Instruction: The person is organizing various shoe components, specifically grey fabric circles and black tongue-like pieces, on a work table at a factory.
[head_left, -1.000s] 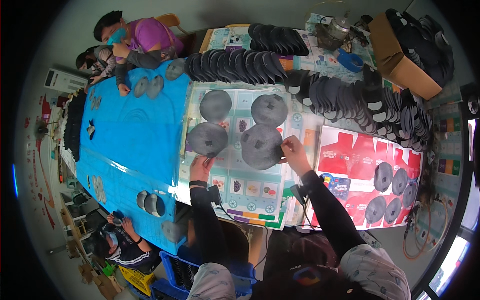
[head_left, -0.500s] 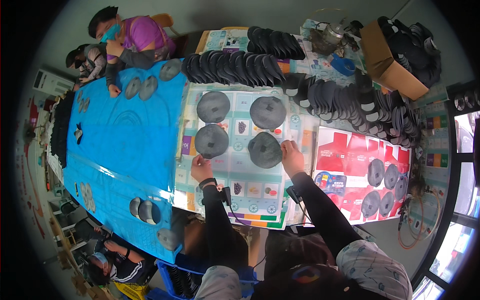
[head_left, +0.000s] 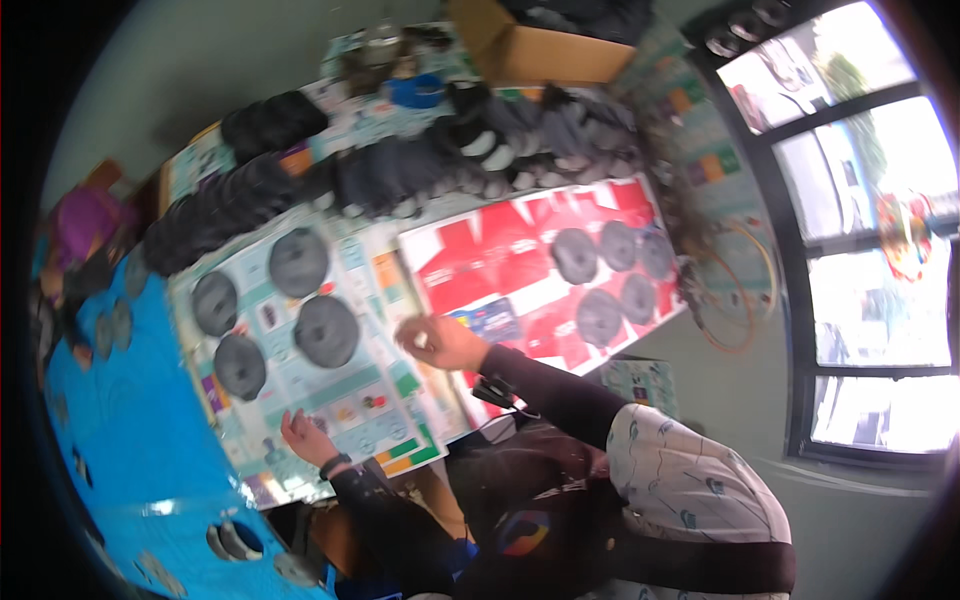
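My left hand [head_left: 308, 438] hovers over the near part of the printed sheet [head_left: 375, 445], fingers apart and nothing visible in them. Several dark grey round pads lie flat on that sheet, in two rows. Closest to the left hand is the near left pad [head_left: 240, 367]; the near right pad [head_left: 327, 331] lies between both hands, touched by neither. My right hand [head_left: 440, 343] is over the gap between the printed sheet and the red and white printed board [head_left: 470, 265]. Its fingers are bent and blurred, with a pale spot among them that I cannot make out.
Several similar pads [head_left: 599, 317] rest on the red board. Rows of stacked dark curved pieces [head_left: 400, 172] line the far side, with a blue bowl [head_left: 415, 91] and a cardboard box [head_left: 565, 55] behind. A blue-covered table [head_left: 150, 400] adjoins at left, where a co-worker [head_left: 85, 225] sits.
The view has swung to the right. My right hand has left the edge of the near right pad and moved right, toward the red board. The pads stay on the sheet.
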